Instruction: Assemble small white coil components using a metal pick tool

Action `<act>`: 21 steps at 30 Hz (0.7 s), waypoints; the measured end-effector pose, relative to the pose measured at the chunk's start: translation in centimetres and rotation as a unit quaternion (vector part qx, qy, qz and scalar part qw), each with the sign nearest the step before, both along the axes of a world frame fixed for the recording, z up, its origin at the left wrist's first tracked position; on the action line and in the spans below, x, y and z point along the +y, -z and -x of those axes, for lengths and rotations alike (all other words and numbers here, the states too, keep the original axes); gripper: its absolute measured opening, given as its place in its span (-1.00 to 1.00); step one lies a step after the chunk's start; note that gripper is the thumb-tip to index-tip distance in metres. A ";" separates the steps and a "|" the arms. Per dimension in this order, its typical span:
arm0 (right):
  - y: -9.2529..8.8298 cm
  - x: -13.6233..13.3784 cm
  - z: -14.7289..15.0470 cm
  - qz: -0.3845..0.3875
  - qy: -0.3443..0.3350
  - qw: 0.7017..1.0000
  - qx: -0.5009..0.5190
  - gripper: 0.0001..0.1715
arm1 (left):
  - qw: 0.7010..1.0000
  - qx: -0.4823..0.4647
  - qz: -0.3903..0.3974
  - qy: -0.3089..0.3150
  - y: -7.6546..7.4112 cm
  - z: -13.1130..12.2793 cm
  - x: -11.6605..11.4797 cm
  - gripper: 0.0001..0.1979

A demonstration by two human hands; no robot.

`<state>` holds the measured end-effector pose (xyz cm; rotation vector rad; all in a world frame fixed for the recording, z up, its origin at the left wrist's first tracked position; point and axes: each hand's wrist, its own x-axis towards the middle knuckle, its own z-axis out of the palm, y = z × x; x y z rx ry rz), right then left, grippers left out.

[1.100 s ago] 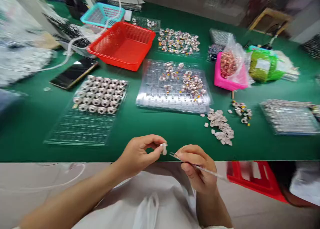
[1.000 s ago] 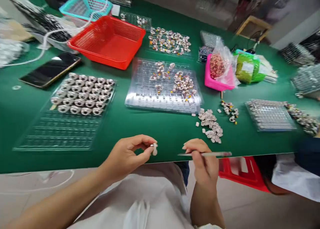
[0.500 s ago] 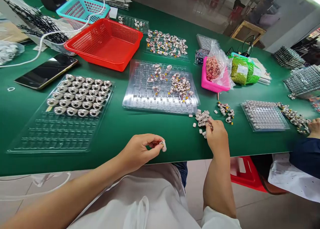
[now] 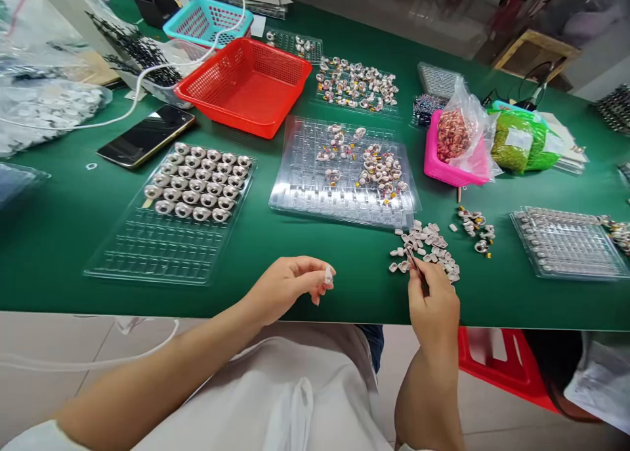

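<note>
Hands [image 4: 436,303], tweezers [image 4: 416,263], pale pieces [image 4: 439,241], illegible bag label [image 4: 518,140]

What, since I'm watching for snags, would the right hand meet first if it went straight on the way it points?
The right hand would likely meet loose pale pieces with its tweezers; the clear tray lies beyond. Depth at the tips is unclear.

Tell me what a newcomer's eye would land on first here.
Probably the bright red basket toward the back left of the green table, with the vivid pink tub standing out at the right. Next might come the hands near the front edge: the left hand pinches a small pale piece, while the right hand holds tweezers at the scattered whitish pieces.
</note>
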<state>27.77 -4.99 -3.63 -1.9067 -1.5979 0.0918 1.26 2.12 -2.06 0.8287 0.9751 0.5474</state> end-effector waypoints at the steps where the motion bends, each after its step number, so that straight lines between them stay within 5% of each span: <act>1: -0.2 -0.2 1.0 -0.010 -0.018 0.999 0.033 -0.74 | 0.998 -0.035 0.045 -0.010 0.0 -0.1 0.1 -0.82; 4: -0.7 -0.5 4.2 0.001 -0.095 0.982 0.161 -0.80 | 0.986 -0.104 0.127 -0.015 0.0 -0.2 0.1 -0.78; 9: -0.7 -0.3 8.1 0.012 -0.170 0.947 0.273 -0.78 | 0.983 -0.126 0.134 -0.003 -0.1 -0.1 -0.3 -0.78; 21: -0.5 0.0 9.3 -0.022 -0.215 0.946 0.243 -0.77 | 0.999 -0.042 0.021 0.021 -1.0 0.5 -0.9 -0.76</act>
